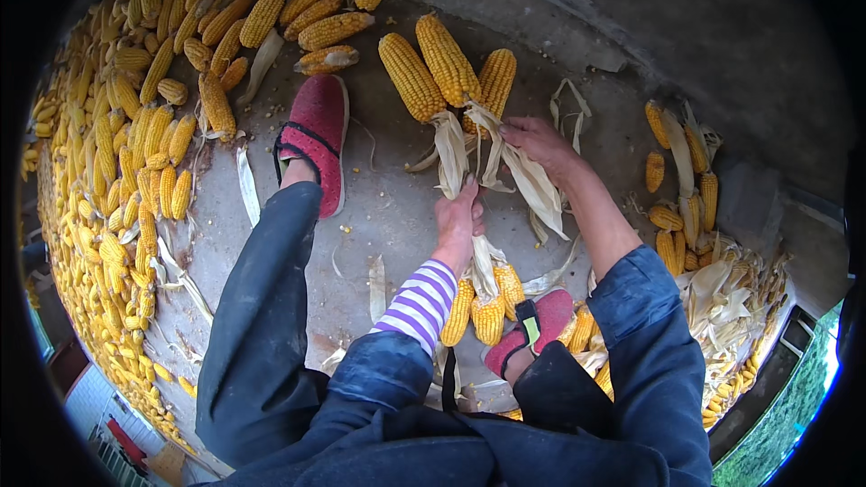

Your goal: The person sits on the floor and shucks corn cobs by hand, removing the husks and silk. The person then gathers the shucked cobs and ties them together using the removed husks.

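Observation:
My left hand (459, 224) grips a bunch of pale dry corn husks (452, 155) between two groups of yellow corn cobs. Beyond it, several large cobs (446, 61) point away from me. Toward my body hang more cobs (486, 308), joined by husks that run up into the same hand. My right hand (538, 142) pinches the husk (514, 162) of one far cob near its base, and the long husk tail trails below the fingers. Part of the right fingers is hidden behind the wrist and husk.
A big heap of husked cobs (108, 169) spreads along the left. Cobs and loose husks (720, 291) lie at the right. My pink slippers (318, 142) stand on the concrete floor (379, 216), which has husk strips and kernels on it. A wall (676, 27) rises beyond.

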Demonstrator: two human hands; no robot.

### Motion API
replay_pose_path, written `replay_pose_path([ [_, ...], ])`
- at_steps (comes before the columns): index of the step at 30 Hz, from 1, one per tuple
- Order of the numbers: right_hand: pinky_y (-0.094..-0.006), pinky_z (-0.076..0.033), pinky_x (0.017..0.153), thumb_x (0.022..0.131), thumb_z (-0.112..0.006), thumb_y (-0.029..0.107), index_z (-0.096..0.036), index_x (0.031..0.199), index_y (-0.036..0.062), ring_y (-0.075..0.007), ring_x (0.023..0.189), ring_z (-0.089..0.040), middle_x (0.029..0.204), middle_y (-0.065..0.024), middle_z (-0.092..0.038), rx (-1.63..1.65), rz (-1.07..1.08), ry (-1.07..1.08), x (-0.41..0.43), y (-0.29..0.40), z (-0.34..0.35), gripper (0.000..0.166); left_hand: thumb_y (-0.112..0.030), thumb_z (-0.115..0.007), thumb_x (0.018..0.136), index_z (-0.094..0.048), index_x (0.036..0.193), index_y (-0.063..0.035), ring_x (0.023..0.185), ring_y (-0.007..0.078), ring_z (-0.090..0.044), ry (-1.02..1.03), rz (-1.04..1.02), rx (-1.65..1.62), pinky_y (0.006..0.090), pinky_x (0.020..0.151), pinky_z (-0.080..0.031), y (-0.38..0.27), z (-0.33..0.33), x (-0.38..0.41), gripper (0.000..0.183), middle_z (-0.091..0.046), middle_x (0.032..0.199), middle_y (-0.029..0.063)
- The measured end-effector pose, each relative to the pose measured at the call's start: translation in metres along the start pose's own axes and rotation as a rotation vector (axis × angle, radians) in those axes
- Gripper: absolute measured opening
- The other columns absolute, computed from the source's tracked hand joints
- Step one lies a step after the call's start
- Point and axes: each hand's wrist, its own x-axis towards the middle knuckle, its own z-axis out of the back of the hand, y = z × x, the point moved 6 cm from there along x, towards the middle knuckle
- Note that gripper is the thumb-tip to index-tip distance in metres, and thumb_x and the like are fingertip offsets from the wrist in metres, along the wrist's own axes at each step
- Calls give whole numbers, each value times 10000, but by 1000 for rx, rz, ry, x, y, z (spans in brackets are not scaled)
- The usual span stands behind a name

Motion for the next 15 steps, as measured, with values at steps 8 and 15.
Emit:
replay_pose_path([
  [8,-253,-435,719,918,-549,202,-624,1006,-18,-77,777,-526,839,-13,-623,-337,166,-236,9,-26,16,249,-345,-584,901,-612,894,-52,405,93,-379,-5,-51,-8,251,347,-253,8,4,13,294,-482,578,-10],
  [15,-412,-470,753,887,-518,242,-625,1006,41,-387,872,-600,885,-218,-630,-569,278,-449,-4,-25,-7,257,-324,-613,891,-614,961,-38,498,117,-501,-63,-113,81,270,402,-375,2,7,12,294,-568,675,16],
])
